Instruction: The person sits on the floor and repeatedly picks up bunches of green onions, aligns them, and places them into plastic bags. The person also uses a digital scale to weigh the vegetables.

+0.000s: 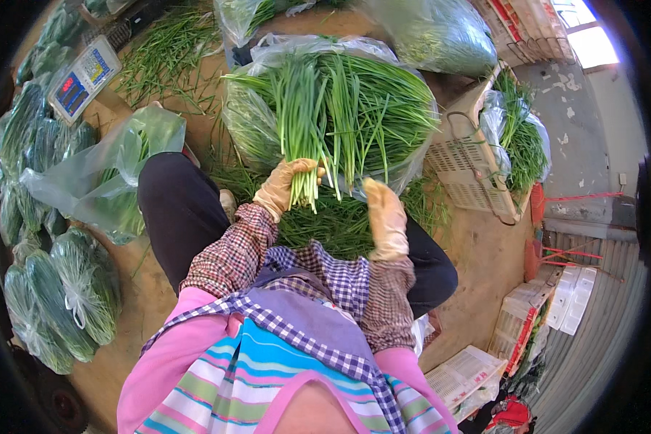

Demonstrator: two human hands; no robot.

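Note:
My gloved left hand [294,184] grips a bundle of long green leafy stalks [302,116] by its pale cut ends, the tops fanned upward. The bundle lies over a large clear plastic bag [252,123] packed with more greens [387,108]. My gloved right hand [383,213] is just right of and below the bag's front edge, fingers mostly straight and close together, with nothing visible in it. Loose greens [318,231] cover the floor between my legs beneath both hands.
A digital scale [83,76] and bagged greens [79,289] line the left, with a half-filled bag [87,195] by my knee. Another full bag [430,32] lies behind. A plastic crate of greens [470,173] stands right; more crates [463,376] sit by a corrugated wall [600,289].

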